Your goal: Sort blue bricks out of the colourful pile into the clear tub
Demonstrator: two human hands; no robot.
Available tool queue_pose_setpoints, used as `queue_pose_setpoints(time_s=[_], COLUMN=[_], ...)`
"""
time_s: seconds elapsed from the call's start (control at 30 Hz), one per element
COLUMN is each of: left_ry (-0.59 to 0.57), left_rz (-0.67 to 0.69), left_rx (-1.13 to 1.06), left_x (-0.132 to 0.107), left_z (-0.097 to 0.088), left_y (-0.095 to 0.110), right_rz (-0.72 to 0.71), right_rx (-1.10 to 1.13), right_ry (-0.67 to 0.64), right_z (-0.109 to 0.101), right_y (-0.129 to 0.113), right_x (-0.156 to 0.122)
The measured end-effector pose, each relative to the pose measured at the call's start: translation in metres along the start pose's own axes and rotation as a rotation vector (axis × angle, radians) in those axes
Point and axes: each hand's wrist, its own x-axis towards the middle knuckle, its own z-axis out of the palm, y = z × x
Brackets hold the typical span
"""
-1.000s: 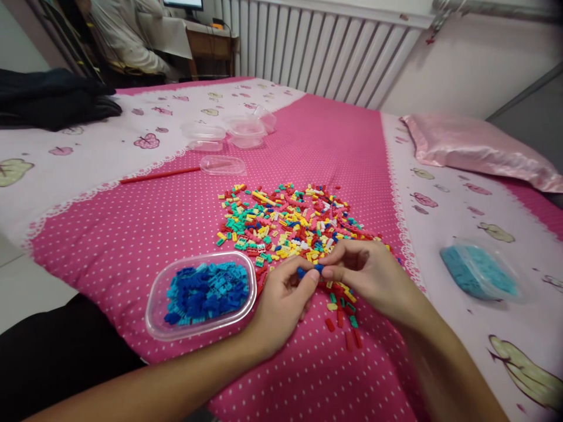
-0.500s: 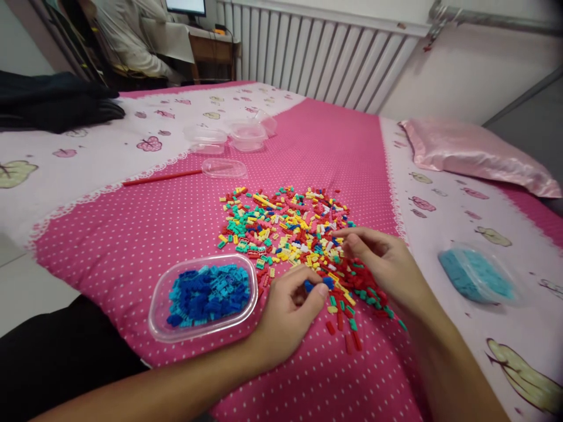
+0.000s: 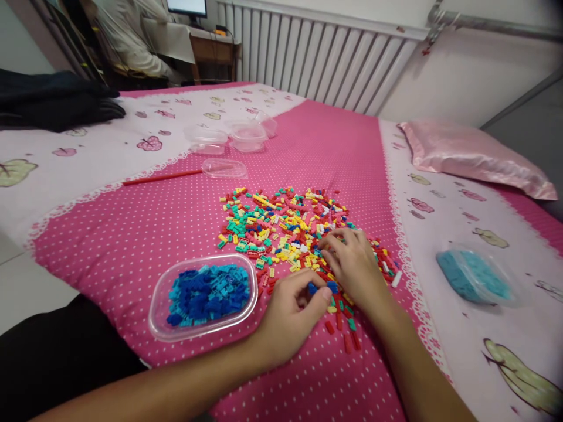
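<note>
Blue toy building bricks (image 3: pixel 331 287) are pinched between the thumb and fingers of my left hand (image 3: pixel 290 313), which is held low at the near side of a loose pile of small mixed-colour building bricks (image 3: pixel 290 225). My right hand (image 3: pixel 355 264) reaches into the right part of this pile. Its fingers are bent and apart, with the tips down among the bricks, and I see nothing held in them. Left of my left hand stands a clear plastic tub (image 3: pixel 158 319) with dark and light blue bricks (image 3: pixel 211 293) in it.
A closed clear tub of turquoise bricks (image 3: pixel 477 275) lies at the right. Behind the pile are empty clear containers (image 3: pixel 247 136), a clear lid (image 3: pixel 224 169) and a red stick (image 3: pixel 162 177). A pink pillow (image 3: pixel 475 155) and dark clothing (image 3: pixel 57 99) rest on the bed. Someone sits by a desk.
My right hand has moved left, and its fingers now reach down into the pile. Bricks on the pile's right side show differently, with a white one at the edge. My left hand keeps its blue bricks.
</note>
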Motion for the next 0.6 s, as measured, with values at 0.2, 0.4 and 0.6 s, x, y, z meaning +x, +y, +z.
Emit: queue_pose_setpoints(time_s=[0.2,0.4,0.6], left_ry=[0.000,-0.011,-0.019], left_rz=[-0.087,-0.105,-0.128], left_rx=[-0.138,-0.159,-0.239], left_x=[0.0009,-0.0001,-0.0011], left_z=[0.0018,0.0011,0.0011], left_y=[-0.0007,-0.0022,-0.0078], right_rz=[-0.015,-0.083,-0.029], right_rx=[0.045,0.118,0.188], right_ry=[-0.025,-0.001,0.026], right_z=[-0.0014,-0.0036,-0.0040], right_y=[0.0012,0.0022,0.0011], right_x=[0.0010,0.0016,0.0026])
